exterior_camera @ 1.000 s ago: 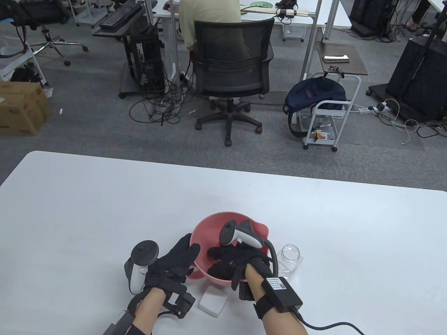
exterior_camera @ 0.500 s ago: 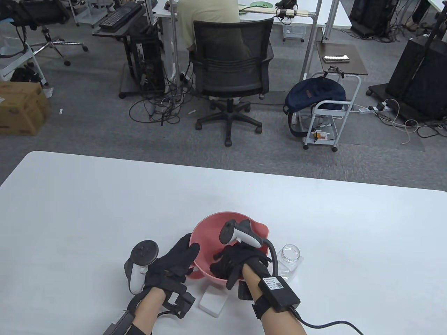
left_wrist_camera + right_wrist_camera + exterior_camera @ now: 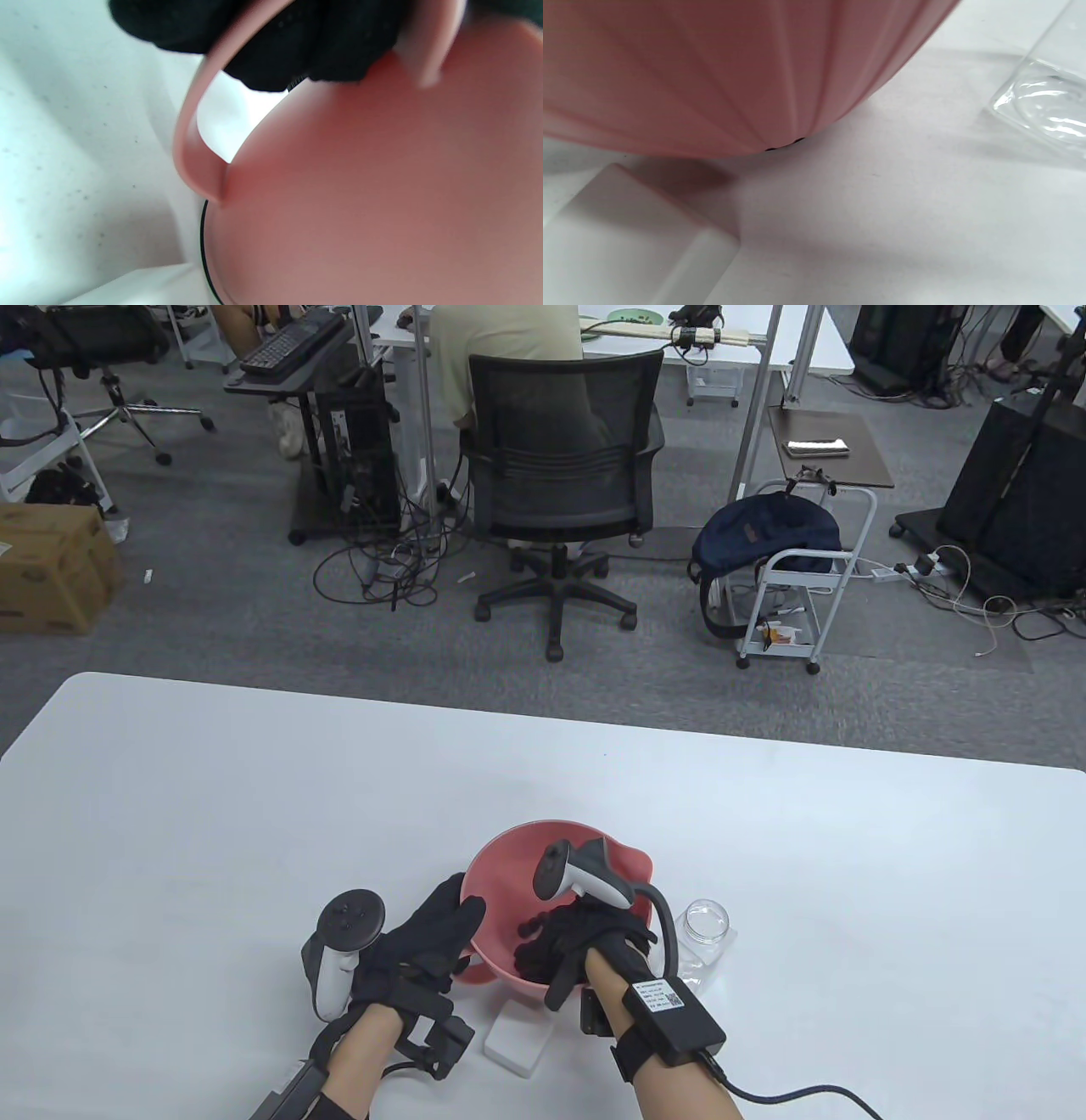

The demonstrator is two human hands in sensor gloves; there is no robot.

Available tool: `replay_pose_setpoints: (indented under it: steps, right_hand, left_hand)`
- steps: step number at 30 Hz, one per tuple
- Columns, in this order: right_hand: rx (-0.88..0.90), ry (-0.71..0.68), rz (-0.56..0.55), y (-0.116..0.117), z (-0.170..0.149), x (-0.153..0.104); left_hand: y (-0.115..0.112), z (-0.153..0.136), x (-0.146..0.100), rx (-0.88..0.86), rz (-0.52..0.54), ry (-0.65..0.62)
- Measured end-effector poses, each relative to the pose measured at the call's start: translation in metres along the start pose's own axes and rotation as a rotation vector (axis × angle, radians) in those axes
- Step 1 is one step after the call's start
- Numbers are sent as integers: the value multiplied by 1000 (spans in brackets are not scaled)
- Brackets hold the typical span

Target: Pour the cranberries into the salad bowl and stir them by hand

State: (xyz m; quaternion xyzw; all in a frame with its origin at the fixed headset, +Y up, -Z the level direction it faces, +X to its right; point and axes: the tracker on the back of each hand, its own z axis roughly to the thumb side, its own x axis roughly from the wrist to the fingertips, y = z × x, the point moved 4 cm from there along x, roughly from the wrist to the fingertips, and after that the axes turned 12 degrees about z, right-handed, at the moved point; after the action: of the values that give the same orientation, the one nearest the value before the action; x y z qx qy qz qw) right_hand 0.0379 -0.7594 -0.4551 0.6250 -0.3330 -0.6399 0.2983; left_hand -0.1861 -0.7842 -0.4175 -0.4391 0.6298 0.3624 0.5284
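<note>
Left hand [image 3: 428,937] grips bowl [image 3: 509,865] rim; right hand [image 3: 577,942] curls inside, grasp unclear; wrist view shows handle [image 3: 199,161].

A white table [image 3: 254,814] carried a pink bowl [image 3: 509,865] near its near edge, a clear jar [image 3: 706,922] just right of the bowl, and a white block [image 3: 516,1042] at the bowl's near side.
</note>
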Motion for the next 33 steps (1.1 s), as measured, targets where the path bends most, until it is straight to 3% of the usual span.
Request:
replay_pose_setpoints:
  steps: [33]
  right_hand:
    - [9,-124,40,3,6,3]
  left_hand:
    - [-1,-1,0,-3,-8,-1]
